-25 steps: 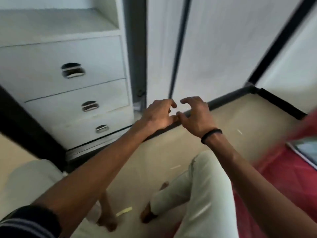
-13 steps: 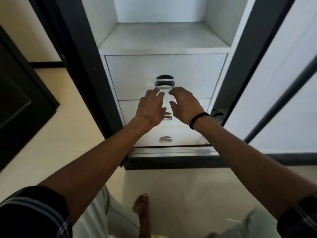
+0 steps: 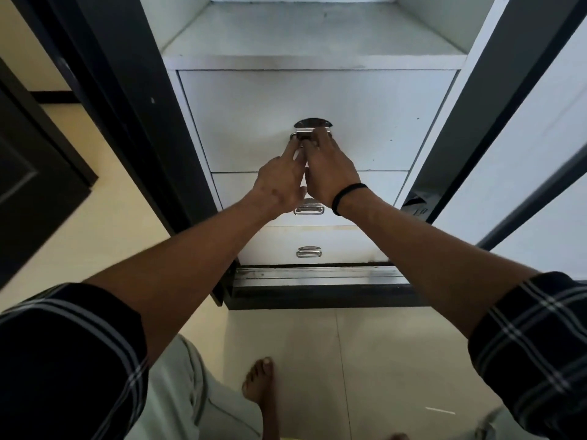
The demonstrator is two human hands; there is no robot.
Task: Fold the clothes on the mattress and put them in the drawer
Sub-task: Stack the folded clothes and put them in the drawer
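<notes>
Drawer fronts fill the lower part of a white wardrobe bay: the top white laminate drawer (image 3: 317,100) is the tallest of three, and it sits flush and closed under a bare white shelf (image 3: 314,33). Its curved chrome pull handle (image 3: 313,130) is set in the middle of the front.

Both hands meet at that handle. The left hand (image 3: 279,182) reaches up from below it with its fingers extended, the fingertips touching the handle's lower left edge; whether they hook behind the bar cannot be told. The right hand (image 3: 330,171), with a thin black band (image 3: 347,196) at the wrist, lies just beside the left, its fingers curled over the handle's bar and gripping it. The two hands touch each other below the handle.

Below the top drawer, the middle white drawer (image 3: 381,188) is partly hidden by the wrists, with only the lower edge of its chrome handle (image 3: 308,211) showing. The bottom white drawer (image 3: 349,246) carries a smaller chrome handle (image 3: 308,252), and under it runs a metal sliding track (image 3: 317,276) in a black frame.

Below the drawers, on the pale tiled floor (image 3: 381,360), a bare foot (image 3: 259,381) stands. Dark checked sleeves (image 3: 533,344) cover both upper arms. No clothes or mattress are in view.
</notes>
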